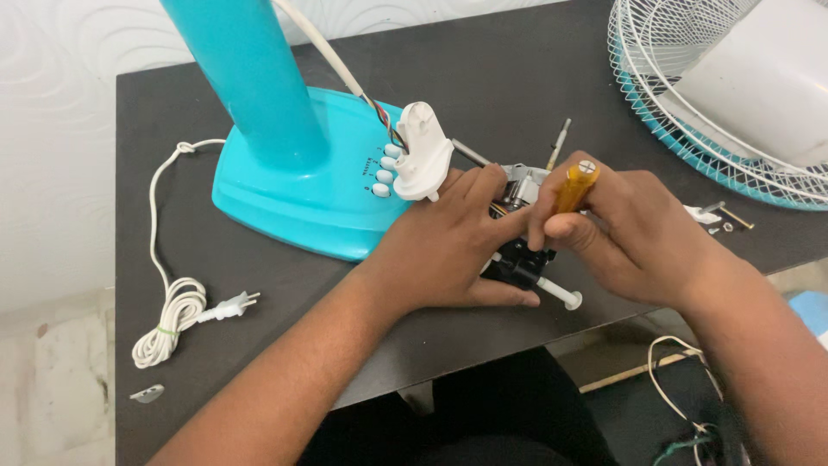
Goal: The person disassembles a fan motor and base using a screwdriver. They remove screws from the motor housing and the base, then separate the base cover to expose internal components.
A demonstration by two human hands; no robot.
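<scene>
The desk (535,78) is a matte black slab, and on it stands a glossy turquoise plastic fan base (302,194) with its round column (246,73) rising out of view. Just in front of it sits the fan motor (517,250), a dark block with bare metal plates and a thin white plastic shaft sticking out toward the desk's near edge. The left hand (448,250) lies flat over the motor, its fingers (487,185) stretched and pressing on the metal top, holding it down rather than gripping. The right hand (621,229) is curled closed around a screwdriver (573,185) with a translucent amber handle, held upright right above the motor, touching the left fingertips. A white moulded switch housing (423,155) with round buttons hangs by coloured wires beside the left hand. A coiled white power cord (172,315) lies well apart at the left; a wire fan grille (681,112) rests at the far right.
</scene>
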